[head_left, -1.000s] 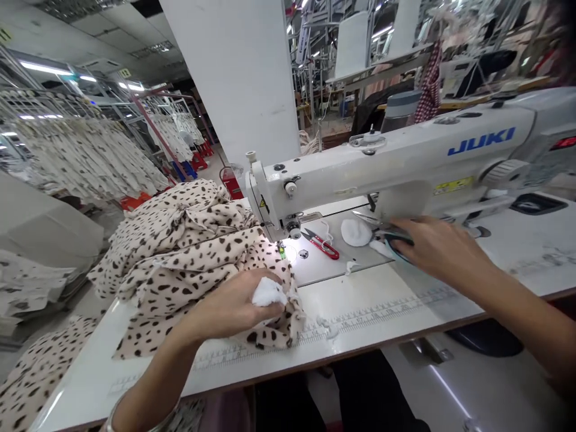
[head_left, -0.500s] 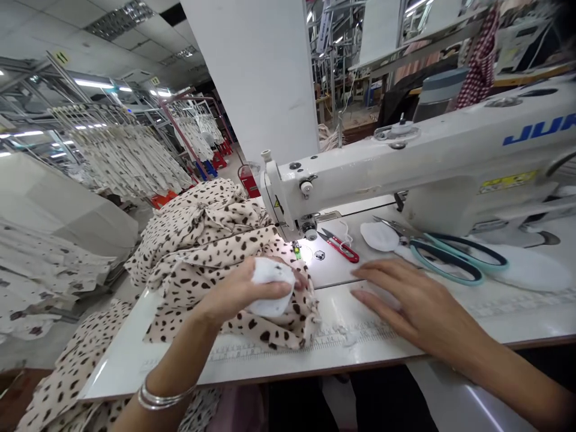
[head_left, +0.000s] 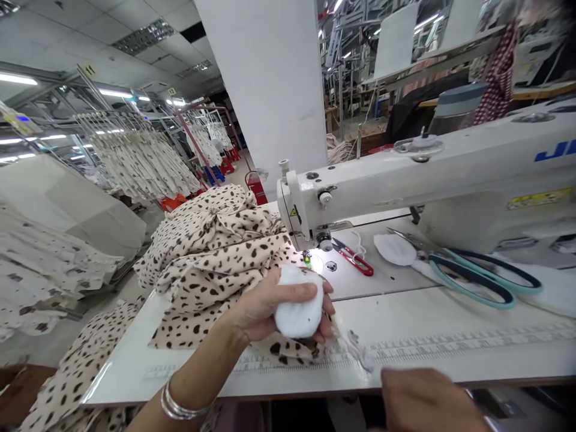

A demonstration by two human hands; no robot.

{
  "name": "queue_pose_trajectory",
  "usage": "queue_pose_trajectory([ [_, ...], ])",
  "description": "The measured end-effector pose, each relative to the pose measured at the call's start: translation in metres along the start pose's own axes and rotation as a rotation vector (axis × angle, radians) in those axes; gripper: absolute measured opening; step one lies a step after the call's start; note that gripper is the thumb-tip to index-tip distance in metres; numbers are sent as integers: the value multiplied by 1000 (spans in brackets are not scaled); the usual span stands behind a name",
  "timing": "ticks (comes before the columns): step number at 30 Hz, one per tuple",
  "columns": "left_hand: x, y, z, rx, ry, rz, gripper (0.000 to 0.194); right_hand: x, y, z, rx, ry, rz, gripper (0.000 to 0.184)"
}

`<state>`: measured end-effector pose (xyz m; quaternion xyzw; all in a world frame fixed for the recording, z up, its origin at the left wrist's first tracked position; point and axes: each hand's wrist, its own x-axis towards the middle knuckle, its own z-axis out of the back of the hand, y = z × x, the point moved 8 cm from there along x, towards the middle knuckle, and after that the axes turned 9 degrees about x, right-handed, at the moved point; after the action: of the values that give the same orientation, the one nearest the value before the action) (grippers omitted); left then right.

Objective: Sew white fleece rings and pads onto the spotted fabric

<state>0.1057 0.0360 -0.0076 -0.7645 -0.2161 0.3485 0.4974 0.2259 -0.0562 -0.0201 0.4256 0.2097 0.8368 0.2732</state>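
A white padded cup is held in a narrow grip by the left hand, pinched against the palm, just above the spotted fabric heaped on the left of the table. The right hand is blurred at the near table edge, with its grip impossible to tell. A second white cup is lying on the far side — just beside the large scissors, right of the red snips under the sewing machine arm.
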Motion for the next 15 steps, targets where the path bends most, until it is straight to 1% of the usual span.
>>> queue_pose_trajectory([
  [3, -2, -1, 17, 80, -206, -85, 36, 6, -21, 17, 12, -155, -219, 7],
  [4, -3, 1, 19, 93, -232, -98, 41, 8, -28, 20, 44, -179, -293, 18],
  [6, -2, 7, 17, 105, -204, -92, 55, 15, -41, 19, 155, -196, -435, 40],
  [8, 0, 13, 12, 123, -155, -71, 73, 21, -52, 13, 290, -188, -554, 49],
  [9, 1, 15, 10, 139, -143, -67, 82, 24, -55, 9, 341, -184, -587, 50],
  [11, 3, 19, 7, 198, -126, -53, 96, 33, -57, 6, 384, -172, -599, 45],
  [15, 10, 26, -4, 324, -21, 23, 109, 47, -54, 7, 379, -104, -526, 29],
])
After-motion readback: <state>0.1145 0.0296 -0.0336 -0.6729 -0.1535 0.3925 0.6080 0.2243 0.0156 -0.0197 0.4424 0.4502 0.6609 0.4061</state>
